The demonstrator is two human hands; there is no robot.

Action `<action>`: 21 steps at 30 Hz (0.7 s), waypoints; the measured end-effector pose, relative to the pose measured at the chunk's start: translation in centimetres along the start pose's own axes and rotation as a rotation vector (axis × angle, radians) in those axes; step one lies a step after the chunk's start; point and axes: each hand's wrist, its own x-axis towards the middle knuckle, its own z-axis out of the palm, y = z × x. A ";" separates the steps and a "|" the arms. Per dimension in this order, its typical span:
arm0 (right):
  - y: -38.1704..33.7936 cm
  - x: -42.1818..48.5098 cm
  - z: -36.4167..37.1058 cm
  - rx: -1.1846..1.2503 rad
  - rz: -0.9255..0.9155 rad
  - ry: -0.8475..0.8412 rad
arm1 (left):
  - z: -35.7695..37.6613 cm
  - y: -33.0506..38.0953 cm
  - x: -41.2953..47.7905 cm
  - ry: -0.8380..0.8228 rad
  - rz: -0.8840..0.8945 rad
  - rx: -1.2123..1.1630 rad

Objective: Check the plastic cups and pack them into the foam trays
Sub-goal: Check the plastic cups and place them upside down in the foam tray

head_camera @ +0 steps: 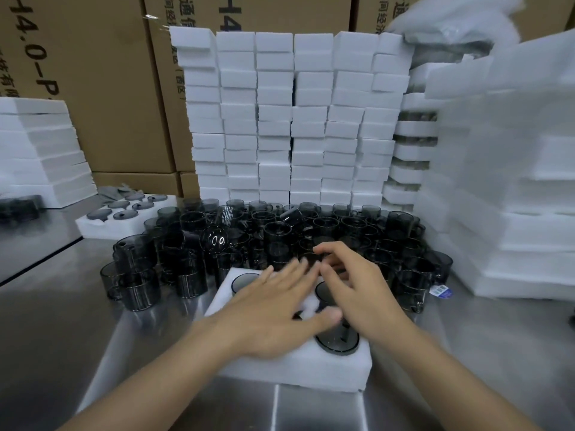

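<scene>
Low in the middle of the frame, a white foam tray [311, 365] lies on a steel table [62, 321]. Its long side appears to run away from the person, leaning toward the upper left. Dark, smoky plastic cups sit sunk in its round holes; one seated cup [337, 342] shows at the near right, and another rim shows at the far left corner.

Both hands are over the tray, close together and motion-blurred. The left hand [273, 309] lies flat on the foam, fingers straight and spread, thumb pointing right. The right hand [364, 293] is just beside it, palm down, fingers loosely bent over the tray's far right part. It holds nothing that I can make out.

Directly beyond the tray's far edge, higher in the frame, stands a dense crowd of loose cups [342, 225], mostly upright and a few tipped. The right hand's fingertips are nearer to them, so I judge it better placed to reach forward for another cup.

Behind the cups rises a wall of stacked foam [295, 119]. A second filled tray [93, 227] sits at middle left.
</scene>
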 end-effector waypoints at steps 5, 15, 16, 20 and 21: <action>0.0 0.0 0.1 -0.005 0.039 0.006 | 0.7 0.1 0.1 -0.002 0.002 0.041; -1.4 0.1 -1.5 -0.512 -0.002 0.025 | 1.6 -3.2 -9.4 0.566 -0.393 -0.543; -1.4 0.1 -1.3 -0.547 0.018 -0.023 | 1.9 -2.7 -9.9 0.540 -0.406 -0.659; -1.4 -0.2 -0.5 -0.450 0.099 -0.107 | 1.9 -1.3 -10.3 0.506 -0.427 -1.004; -1.4 -0.3 -0.5 -0.393 0.103 -0.084 | 1.7 -0.7 -10.4 0.557 -0.455 -1.081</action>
